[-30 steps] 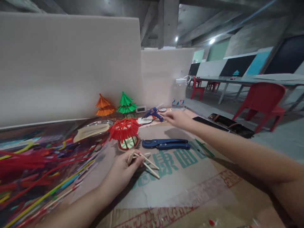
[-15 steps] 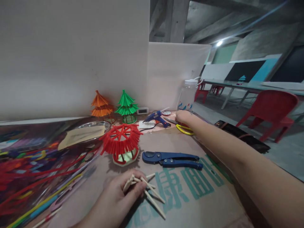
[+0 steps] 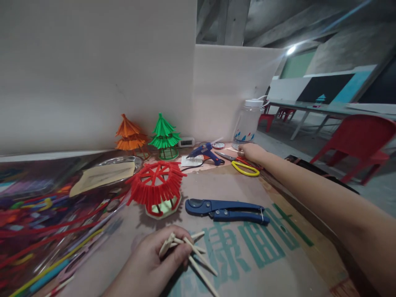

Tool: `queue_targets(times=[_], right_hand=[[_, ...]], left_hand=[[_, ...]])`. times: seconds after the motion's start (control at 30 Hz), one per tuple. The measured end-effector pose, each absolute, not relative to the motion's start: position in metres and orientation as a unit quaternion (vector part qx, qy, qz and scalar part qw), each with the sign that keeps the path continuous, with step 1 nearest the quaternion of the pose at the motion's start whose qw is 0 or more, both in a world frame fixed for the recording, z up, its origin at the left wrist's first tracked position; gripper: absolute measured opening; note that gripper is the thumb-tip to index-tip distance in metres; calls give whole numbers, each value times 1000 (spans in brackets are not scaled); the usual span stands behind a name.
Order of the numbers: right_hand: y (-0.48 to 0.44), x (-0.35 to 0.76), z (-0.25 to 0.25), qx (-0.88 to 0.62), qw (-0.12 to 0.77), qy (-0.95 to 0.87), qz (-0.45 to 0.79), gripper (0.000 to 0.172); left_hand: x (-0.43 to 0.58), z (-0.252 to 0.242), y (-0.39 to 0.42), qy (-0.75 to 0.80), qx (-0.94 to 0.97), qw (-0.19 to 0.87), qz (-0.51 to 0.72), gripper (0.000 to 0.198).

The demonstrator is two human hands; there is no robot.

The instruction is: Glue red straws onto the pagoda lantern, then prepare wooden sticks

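The left hand (image 3: 162,256) pinches wooden sticks (image 3: 203,259) just before the red-roofed model (image 3: 163,190), while the right hand (image 3: 251,152), its hold unclear, stretches beside the bottle (image 3: 246,123), seemingly a reaching step calling for care around the scissors (image 3: 228,157)

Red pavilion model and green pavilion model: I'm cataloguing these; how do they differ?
The red pavilion model has one roof tier, open and spoked on top; the green pavilion model has two, rising to a point. The red one sits nearer the left hand, the green one back by the white panel. Both have fringed roofs.
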State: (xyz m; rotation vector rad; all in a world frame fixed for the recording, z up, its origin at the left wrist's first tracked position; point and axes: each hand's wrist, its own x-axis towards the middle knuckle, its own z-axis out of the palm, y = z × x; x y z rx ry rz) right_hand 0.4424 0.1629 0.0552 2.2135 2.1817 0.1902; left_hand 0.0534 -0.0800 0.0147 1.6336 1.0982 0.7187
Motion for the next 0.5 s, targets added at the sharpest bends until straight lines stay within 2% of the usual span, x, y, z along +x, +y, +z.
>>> queue_targets(times=[0.2, 0.37, 0.43, 0.5], right_hand=[[135, 432, 67, 692, -72, 712, 91, 25], [62, 373, 66, 632, -217, 738, 96, 46], [19, 343, 67, 508, -336, 793, 8, 44], [-20, 315, 70, 390, -339, 851, -87, 38]], left_hand=[[57, 16, -80, 439, 685, 478, 331, 37], [57, 16, -82, 404, 695, 460, 376, 29], [55, 21, -82, 391, 707, 439, 394, 25], [53, 29, -83, 379, 732, 397, 404, 22]])
